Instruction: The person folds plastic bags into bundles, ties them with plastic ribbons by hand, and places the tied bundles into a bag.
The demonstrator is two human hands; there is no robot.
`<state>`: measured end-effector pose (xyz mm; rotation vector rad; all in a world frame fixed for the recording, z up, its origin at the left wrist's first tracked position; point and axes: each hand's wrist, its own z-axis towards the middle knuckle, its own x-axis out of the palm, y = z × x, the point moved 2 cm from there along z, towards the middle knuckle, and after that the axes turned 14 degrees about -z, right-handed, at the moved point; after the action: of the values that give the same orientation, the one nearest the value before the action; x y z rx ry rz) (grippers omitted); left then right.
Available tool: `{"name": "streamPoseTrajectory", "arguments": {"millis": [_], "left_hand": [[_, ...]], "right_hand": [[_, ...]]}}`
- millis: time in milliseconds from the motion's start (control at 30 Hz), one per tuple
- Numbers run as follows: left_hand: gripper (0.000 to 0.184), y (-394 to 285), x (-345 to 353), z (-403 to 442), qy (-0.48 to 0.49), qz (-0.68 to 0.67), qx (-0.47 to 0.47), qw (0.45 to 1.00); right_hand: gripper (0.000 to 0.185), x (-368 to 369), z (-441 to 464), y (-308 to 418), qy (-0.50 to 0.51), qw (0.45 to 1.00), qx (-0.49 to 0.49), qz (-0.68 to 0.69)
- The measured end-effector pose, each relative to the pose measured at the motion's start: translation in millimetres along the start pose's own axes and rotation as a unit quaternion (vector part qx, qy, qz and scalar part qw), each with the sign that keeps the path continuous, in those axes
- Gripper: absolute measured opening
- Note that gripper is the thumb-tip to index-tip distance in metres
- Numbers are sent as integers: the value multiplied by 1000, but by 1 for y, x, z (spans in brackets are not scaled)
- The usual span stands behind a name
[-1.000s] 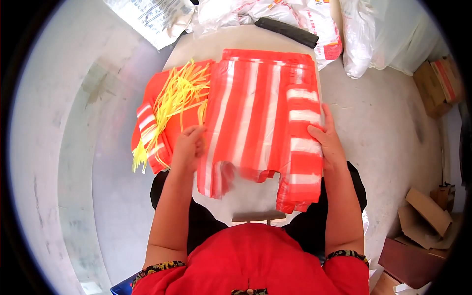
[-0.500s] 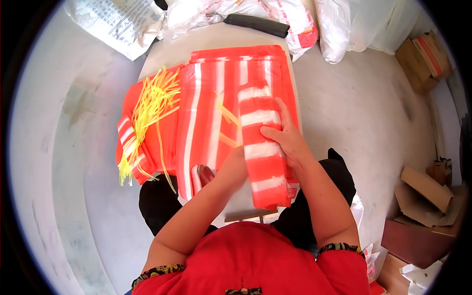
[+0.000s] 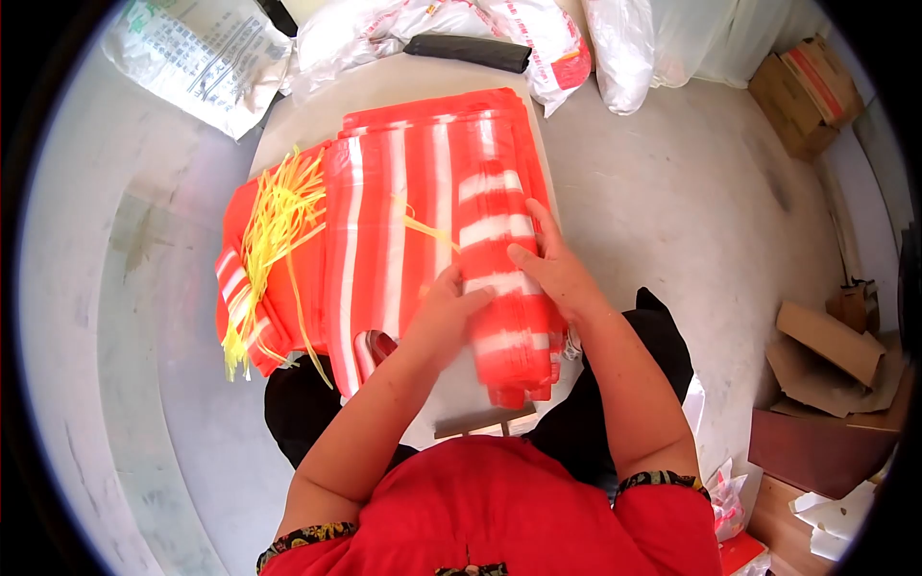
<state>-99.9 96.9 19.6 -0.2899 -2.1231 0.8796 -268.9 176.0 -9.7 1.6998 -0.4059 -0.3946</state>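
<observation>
A folded bundle of red-and-white striped plastic bags lies lengthwise over the right part of a wider stack of striped bags. My right hand grips the bundle's right side, thumb on top. From the left, my left hand holds its lower half with the thumb over the edge; the other fingertips are partly hidden. A yellow strip runs over the stack to the bundle's left edge. Further left, a heap of loose yellow strips rests on red bags beside a smaller striped roll.
A black roll lies at the table's far end, near white plastic sacks. A printed sack stands at far left. Cardboard boxes stand on the floor at right, with an opened carton nearer me.
My left hand has come up from beneath the bundle's left edge, its thumb now on top. The bundle's near end looks looser and more layered. The whole view has shifted slightly.
</observation>
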Motion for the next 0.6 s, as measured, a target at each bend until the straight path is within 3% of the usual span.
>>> {"name": "streamPoseTrajectory", "arguments": {"millis": [167,267,367,467,600], "left_hand": [[69,0,-1,10,-39,2,2,999],[81,-4,2,11,-8,9,-12,1000],[89,1,-1,13,-69,31,9,997],[95,-3,8,7,-72,60,29,995],[95,-5,0,13,-36,85,12,996]], "right_hand": [[64,-26,-13,13,19,994,109,-24],[50,-40,-18,9,13,995,69,-68],[41,-53,-15,-2,10,967,-24,-253],[36,-69,-25,17,71,946,91,-301],[33,-79,-23,3,58,968,49,-241]]}}
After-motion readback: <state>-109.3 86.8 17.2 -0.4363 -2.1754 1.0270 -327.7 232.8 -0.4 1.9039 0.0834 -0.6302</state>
